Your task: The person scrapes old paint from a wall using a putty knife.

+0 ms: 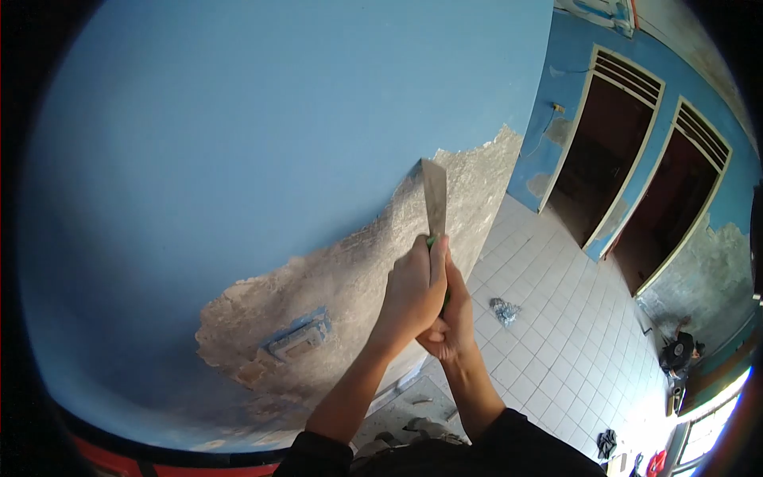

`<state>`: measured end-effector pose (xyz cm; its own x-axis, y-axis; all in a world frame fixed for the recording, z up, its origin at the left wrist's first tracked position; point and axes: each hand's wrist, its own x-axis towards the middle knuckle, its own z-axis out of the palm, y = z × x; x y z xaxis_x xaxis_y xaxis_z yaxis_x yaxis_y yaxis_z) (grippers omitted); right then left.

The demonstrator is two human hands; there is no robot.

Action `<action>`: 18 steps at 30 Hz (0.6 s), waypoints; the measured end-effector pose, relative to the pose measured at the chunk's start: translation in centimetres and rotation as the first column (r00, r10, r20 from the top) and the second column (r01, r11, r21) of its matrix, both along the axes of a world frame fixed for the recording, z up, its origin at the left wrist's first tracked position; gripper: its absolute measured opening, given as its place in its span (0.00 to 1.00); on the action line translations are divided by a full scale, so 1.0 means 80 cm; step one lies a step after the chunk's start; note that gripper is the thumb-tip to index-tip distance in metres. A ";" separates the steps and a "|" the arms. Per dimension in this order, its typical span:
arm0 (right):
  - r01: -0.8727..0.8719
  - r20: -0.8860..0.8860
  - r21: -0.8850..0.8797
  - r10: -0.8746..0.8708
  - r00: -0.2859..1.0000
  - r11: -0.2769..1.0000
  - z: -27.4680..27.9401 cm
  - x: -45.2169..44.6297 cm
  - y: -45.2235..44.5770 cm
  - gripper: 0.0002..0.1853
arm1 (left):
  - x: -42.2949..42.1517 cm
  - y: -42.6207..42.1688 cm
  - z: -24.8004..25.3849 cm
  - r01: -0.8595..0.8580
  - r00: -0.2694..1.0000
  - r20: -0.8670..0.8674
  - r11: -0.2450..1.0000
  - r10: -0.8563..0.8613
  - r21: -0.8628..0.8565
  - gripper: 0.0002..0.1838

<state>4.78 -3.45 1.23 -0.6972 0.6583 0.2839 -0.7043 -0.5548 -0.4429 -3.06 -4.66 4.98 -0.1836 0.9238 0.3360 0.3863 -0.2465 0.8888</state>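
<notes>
As left hand and right hand clench one scraper at the wall, I see two doorways beyond it.

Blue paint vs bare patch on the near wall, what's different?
Blue paint is smooth and fairly even; bare patch is rough and mottled grey-brown. Paint fills the upper wall; patch sits lower, ragged-edged. Shared: same wall, and the tip of the scraper is at their border.

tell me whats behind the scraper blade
Bare plaster shows on both sides of the scraper blade, blue paint just above its tip; the patch directly behind it is covered.
</notes>
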 end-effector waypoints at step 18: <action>-0.176 -0.174 -0.386 0.115 0.978 0.906 -0.005 0.025 -0.064 0.17 | 0.006 -0.048 -0.006 0.004 0.999 -0.045 0.981 -0.013 -0.195 0.24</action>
